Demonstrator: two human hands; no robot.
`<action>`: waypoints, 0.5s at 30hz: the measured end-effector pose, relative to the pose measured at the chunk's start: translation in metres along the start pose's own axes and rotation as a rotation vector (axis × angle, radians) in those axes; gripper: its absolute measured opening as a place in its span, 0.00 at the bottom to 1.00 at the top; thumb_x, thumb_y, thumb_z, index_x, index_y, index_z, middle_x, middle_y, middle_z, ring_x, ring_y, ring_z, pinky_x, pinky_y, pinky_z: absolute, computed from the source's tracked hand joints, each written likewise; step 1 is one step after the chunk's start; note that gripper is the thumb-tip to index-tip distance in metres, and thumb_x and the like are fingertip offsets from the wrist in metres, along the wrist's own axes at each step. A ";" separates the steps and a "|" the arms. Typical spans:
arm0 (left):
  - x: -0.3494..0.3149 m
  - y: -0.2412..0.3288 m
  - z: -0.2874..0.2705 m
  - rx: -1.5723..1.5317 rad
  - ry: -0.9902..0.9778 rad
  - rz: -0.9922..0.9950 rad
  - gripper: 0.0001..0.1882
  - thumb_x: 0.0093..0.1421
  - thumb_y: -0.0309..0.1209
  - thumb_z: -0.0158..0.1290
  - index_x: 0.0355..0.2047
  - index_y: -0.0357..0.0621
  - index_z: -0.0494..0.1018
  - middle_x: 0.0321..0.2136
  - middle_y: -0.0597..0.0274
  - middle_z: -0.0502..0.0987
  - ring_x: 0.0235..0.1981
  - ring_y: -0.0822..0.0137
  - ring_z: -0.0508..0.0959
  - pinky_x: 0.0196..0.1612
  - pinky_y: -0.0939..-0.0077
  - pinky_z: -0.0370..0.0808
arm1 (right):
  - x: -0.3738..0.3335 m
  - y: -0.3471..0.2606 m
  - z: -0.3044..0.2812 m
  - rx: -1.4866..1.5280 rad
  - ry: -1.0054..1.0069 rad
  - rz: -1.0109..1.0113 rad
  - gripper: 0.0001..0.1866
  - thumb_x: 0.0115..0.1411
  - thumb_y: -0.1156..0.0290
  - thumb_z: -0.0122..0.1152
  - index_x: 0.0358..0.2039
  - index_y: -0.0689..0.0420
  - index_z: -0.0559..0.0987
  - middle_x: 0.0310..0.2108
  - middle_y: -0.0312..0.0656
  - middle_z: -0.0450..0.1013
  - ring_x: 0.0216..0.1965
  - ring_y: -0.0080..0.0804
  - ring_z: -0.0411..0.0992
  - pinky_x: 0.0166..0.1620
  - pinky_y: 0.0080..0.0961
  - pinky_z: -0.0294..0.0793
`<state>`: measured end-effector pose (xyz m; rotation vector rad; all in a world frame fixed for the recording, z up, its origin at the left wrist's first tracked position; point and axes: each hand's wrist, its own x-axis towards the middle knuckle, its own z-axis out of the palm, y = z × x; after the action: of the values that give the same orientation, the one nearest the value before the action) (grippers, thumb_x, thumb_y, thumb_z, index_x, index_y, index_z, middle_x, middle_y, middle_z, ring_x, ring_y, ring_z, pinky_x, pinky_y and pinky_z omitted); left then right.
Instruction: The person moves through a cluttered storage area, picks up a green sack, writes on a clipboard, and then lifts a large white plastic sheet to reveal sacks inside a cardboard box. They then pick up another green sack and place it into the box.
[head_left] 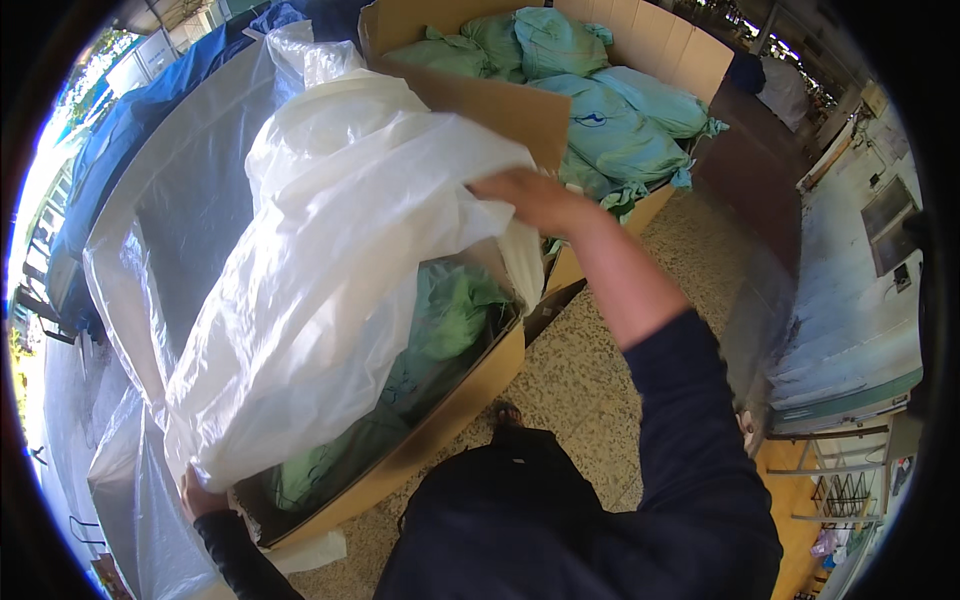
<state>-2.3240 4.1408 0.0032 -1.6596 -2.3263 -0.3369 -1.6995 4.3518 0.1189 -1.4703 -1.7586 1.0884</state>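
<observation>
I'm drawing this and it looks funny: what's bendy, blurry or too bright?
In the head view, the wall bends near the round rim, the right hand looks blurry, the white plastic sheet shines, and daylight washes out the left edge.

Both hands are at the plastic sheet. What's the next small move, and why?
Probably use the right hand to ease the white plastic sheet toward the near cardboard box's right wall: green bags show uncovered along that side, while the left hand holds the sheet's near end.
</observation>
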 end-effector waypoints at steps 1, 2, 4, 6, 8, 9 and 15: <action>-0.008 0.005 -0.002 -0.010 0.040 0.005 0.34 0.42 0.40 0.64 0.50 0.41 0.70 0.37 0.46 0.75 0.41 0.44 0.75 0.43 0.59 0.73 | -0.017 0.032 0.001 0.160 -0.030 -0.072 0.25 0.60 0.54 0.55 0.52 0.57 0.73 0.48 0.47 0.73 0.51 0.42 0.71 0.51 0.36 0.69; -0.014 0.010 -0.002 -0.019 0.088 -0.004 0.35 0.42 0.39 0.65 0.51 0.40 0.70 0.38 0.46 0.75 0.42 0.45 0.75 0.44 0.59 0.73 | -0.037 0.072 0.005 0.524 -0.100 -0.156 0.26 0.61 0.54 0.55 0.52 0.59 0.72 0.48 0.49 0.73 0.51 0.42 0.70 0.51 0.38 0.69; -0.026 0.017 -0.002 -0.033 0.215 0.024 0.35 0.42 0.38 0.64 0.52 0.38 0.69 0.41 0.46 0.75 0.45 0.46 0.74 0.46 0.60 0.72 | -0.070 0.163 0.021 1.082 -0.079 -0.177 0.28 0.61 0.55 0.57 0.52 0.64 0.70 0.47 0.52 0.72 0.50 0.42 0.71 0.49 0.40 0.71; -0.031 0.022 0.000 -0.054 0.201 -0.061 0.34 0.45 0.36 0.63 0.52 0.36 0.69 0.45 0.46 0.74 0.47 0.48 0.74 0.48 0.60 0.72 | -0.069 0.246 0.050 0.882 0.101 0.221 0.26 0.60 0.57 0.58 0.49 0.66 0.71 0.44 0.53 0.73 0.45 0.45 0.74 0.45 0.42 0.74; -0.029 0.026 0.003 -0.026 0.160 -0.077 0.32 0.47 0.36 0.61 0.52 0.36 0.69 0.45 0.46 0.75 0.47 0.48 0.75 0.48 0.61 0.72 | -0.062 0.301 0.097 0.330 0.269 0.330 0.22 0.58 0.59 0.59 0.44 0.65 0.74 0.39 0.52 0.75 0.40 0.49 0.75 0.41 0.45 0.75; -0.027 0.028 0.004 -0.021 0.116 -0.093 0.30 0.48 0.36 0.60 0.51 0.36 0.70 0.44 0.46 0.75 0.46 0.48 0.75 0.47 0.62 0.72 | -0.059 0.317 0.118 0.143 0.386 0.198 0.20 0.58 0.60 0.60 0.42 0.64 0.74 0.37 0.52 0.75 0.37 0.50 0.76 0.39 0.46 0.75; -0.022 0.023 -0.007 0.063 -0.011 -0.172 0.25 0.49 0.38 0.59 0.47 0.39 0.74 0.36 0.46 0.78 0.39 0.47 0.77 0.43 0.60 0.73 | -0.039 0.368 0.096 -0.359 0.138 0.248 0.13 0.54 0.65 0.59 0.36 0.60 0.76 0.30 0.55 0.75 0.37 0.53 0.74 0.40 0.43 0.74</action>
<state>-2.2948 4.1263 0.0027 -1.4406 -2.4678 -0.2852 -1.5928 4.3131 -0.2466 -1.9743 -1.7708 0.7879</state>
